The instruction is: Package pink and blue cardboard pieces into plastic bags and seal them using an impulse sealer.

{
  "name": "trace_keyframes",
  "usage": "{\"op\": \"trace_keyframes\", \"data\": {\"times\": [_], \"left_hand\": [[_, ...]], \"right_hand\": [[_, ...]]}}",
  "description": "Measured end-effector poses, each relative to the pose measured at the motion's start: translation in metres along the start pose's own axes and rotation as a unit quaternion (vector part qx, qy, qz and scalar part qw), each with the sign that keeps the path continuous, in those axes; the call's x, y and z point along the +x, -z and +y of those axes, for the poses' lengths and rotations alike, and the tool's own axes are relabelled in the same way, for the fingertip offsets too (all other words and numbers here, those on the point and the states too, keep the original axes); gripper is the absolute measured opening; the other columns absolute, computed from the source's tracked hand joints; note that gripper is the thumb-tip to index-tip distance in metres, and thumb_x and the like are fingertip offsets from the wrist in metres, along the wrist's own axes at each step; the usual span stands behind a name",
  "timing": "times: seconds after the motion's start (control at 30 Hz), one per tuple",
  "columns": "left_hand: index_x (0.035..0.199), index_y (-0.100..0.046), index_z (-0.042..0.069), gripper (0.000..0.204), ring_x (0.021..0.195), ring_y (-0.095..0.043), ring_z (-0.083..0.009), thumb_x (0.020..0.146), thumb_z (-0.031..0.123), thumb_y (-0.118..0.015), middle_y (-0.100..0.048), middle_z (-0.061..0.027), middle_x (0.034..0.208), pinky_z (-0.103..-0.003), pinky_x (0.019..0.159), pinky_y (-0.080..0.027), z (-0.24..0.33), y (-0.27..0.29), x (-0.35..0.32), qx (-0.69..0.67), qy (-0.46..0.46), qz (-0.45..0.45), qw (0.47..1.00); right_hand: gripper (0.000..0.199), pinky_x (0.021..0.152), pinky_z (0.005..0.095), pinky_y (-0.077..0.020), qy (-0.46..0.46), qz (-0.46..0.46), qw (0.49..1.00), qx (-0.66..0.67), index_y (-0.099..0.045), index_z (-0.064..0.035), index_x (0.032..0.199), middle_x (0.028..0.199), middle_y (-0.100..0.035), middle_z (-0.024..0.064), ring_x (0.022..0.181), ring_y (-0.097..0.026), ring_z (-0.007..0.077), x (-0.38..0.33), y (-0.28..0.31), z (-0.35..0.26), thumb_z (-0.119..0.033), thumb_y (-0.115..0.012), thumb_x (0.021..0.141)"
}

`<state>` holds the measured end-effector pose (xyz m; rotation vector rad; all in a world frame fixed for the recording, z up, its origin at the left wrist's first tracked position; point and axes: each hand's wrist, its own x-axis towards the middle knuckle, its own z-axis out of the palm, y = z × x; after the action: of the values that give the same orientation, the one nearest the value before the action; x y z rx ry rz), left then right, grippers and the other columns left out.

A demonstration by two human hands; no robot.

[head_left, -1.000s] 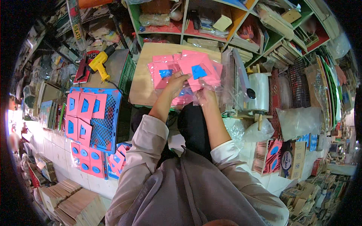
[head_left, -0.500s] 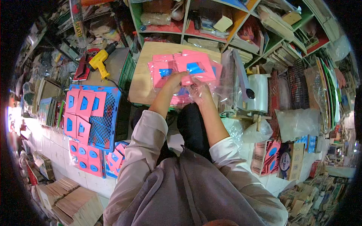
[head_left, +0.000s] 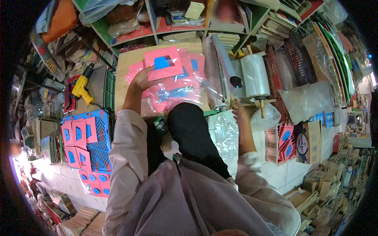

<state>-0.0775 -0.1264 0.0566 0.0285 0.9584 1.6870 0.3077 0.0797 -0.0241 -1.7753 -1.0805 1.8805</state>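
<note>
In my left hand [head_left: 142, 80] is a pink square board [head_left: 172, 73] with a blue trapezoid in its middle, gripped at its lower left edge. It is held just over a spread of similar pink boards [head_left: 185, 91] in clear plastic on a wooden table [head_left: 123, 65]. To the right, my right hand [head_left: 240, 112] is away from the boards with its fingers stretched out, holding nothing I can see. It is beside a long sealing machine [head_left: 223, 70] and below a roll of clear plastic film [head_left: 255, 74].
At left, a blue crate [head_left: 99, 137] carries several pink boards with blue shapes. A yellow power tool [head_left: 82, 87] lies above it. Shelves [head_left: 154, 39] stand behind the table. A pinkish basket [head_left: 271, 145] of pink boards and a cardboard box [head_left: 314, 137] are on the right.
My hands have parted. The left stays with a pink board, while the right has moved off the boards to the right, past the sealing machine. The view has shifted rightward.
</note>
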Motion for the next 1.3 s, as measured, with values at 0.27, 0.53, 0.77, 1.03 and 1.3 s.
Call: {"op": "trace_keyframes", "data": {"times": [0.27, 0.53, 0.77, 1.03, 1.3], "left_hand": [[0.107, -0.052, 0.000, 0.032, 0.094, -0.056, -0.0208, 0.079, 0.013, -0.062, -0.053, -0.0064, 0.110, -0.029, 0.076, -0.053, -0.002, -0.008, -0.005, 0.109, -0.036, 0.111, 0.987], [0.092, -0.058, 0.001, 0.021, 0.084, -0.059, -0.0221, 0.074, 0.006, -0.066, -0.057, -0.0102, 0.089, -0.032, 0.075, -0.052, -0.053, 0.009, 0.048, 0.454, -0.262, -0.060, 0.849], [0.096, -0.044, -0.003, 0.024, 0.097, -0.052, -0.0288, 0.076, -0.006, -0.058, -0.050, -0.0146, 0.097, -0.044, 0.084, -0.049, -0.089, -0.045, 0.102, 0.020, -0.047, -0.092, 0.994], [0.121, -0.033, 0.005, 0.051, 0.105, -0.047, -0.0264, 0.076, -0.008, -0.054, -0.040, -0.0097, 0.116, -0.048, 0.091, -0.044, -0.080, -0.069, 0.106, 0.052, 0.036, -0.005, 0.998], [0.122, -0.028, 0.000, 0.053, 0.111, -0.042, -0.0297, 0.076, -0.008, -0.054, -0.032, -0.0136, 0.120, -0.050, 0.086, -0.048, -0.076, -0.079, 0.100, 0.067, 0.029, 0.006, 0.997]], "right_hand": [[0.053, 0.059, 0.0347, -0.0446, -0.040, -0.093, 0.973, 0.205, -0.041, -0.0092, 0.116, 0.089, -0.059, 0.0123, 0.074, -0.055, 0.0205, 0.116, -0.011, -0.009, -0.021, -0.069, 0.073], [0.055, 0.061, 0.0351, -0.0492, 0.187, 0.055, 0.940, 0.280, -0.032, -0.0039, 0.120, 0.084, -0.058, 0.0127, 0.070, -0.058, 0.0225, 0.108, 0.073, -0.048, 0.001, -0.061, 0.074], [0.036, 0.088, 0.0401, -0.0371, 0.565, 0.379, 0.655, -0.329, -0.050, 0.0016, 0.105, 0.104, -0.054, 0.0212, 0.101, -0.050, 0.0338, 0.059, 0.057, -0.091, -0.002, -0.063, 0.072], [0.042, 0.096, 0.0337, -0.0309, 0.446, -0.200, 0.739, -0.464, -0.044, 0.0012, 0.119, 0.118, -0.050, 0.0153, 0.112, -0.045, 0.0253, 0.023, -0.079, -0.072, -0.020, -0.053, 0.084], [0.041, 0.091, 0.0315, -0.0364, 0.340, -0.184, 0.836, -0.389, -0.049, -0.0006, 0.119, 0.118, -0.051, 0.0134, 0.107, -0.049, 0.0225, -0.034, -0.009, -0.118, -0.024, -0.053, 0.086]]}}
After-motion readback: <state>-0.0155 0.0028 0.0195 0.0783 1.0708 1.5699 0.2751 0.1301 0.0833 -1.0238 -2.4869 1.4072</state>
